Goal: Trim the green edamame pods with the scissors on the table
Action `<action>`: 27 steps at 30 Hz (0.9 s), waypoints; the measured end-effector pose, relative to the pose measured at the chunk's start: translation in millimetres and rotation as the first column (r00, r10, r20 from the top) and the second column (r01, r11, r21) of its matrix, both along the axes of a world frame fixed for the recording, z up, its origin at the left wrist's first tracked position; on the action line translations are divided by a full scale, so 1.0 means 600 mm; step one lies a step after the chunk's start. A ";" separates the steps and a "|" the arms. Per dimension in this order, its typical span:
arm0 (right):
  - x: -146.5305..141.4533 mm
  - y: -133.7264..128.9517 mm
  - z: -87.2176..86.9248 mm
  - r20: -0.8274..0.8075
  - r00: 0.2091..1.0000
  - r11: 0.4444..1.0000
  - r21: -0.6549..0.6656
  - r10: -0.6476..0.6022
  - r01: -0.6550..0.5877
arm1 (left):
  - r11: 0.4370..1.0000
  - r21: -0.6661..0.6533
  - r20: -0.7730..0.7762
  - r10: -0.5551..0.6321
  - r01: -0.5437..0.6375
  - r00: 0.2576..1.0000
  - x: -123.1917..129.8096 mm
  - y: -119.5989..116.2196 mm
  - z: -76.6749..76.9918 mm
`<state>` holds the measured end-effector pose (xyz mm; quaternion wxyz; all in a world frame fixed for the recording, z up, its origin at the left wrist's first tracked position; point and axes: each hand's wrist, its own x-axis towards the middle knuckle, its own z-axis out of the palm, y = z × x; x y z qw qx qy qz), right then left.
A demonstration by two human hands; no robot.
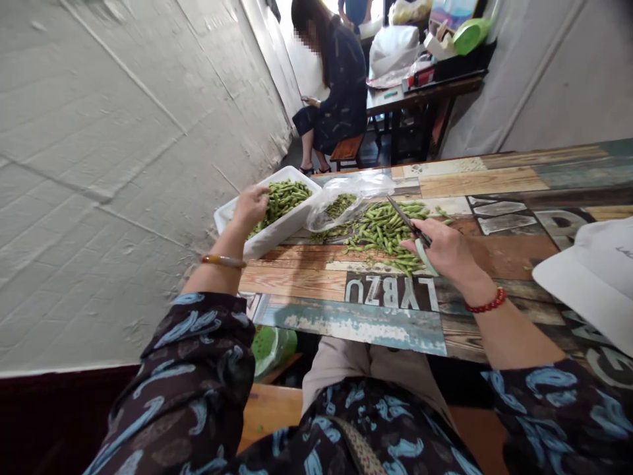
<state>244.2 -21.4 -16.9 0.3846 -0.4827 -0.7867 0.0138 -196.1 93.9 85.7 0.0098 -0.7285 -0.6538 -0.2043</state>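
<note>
My left hand (251, 206) is over the left side of a white plastic tray (270, 239) of green soybean pods (287, 198). Its fingers are drawn together at the pods, and whatever may be between them is hidden. In my right hand (448, 247) is a pair of scissors (405, 216) with dark blades and a pale green handle, the tips pointing up and away to the left. Below the blades lies a loose heap of soybean pods (383, 231) on the table. Between tray and heap, a clear plastic bag (319, 214) holds small green trimmings (340, 205).
The wood-patterned table (297, 280) meets a white-covered wall (123, 165) on the left. A white cap (593, 270) lies at the right. Under the table stands a green basket (274, 349). Beyond, a seated person (341, 79) is beside another table (445, 88) loaded with bags.
</note>
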 end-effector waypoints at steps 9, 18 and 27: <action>0.003 0.007 -0.027 -0.004 0.998 0.997 0.029 0.066 -0.066 | 0.988 -0.152 -0.334 -0.051 0.000 0.941 -0.062 -0.036 -0.037; 0.000 0.002 -0.028 0.035 0.998 0.996 0.061 0.060 -0.062 | 0.956 -0.170 -0.413 0.152 -0.240 0.898 -0.115 -0.033 -0.041; -0.004 -0.007 -0.018 0.037 0.997 0.998 0.022 0.063 -0.064 | 0.936 -0.329 -0.302 0.024 -0.128 0.953 0.002 0.037 -0.045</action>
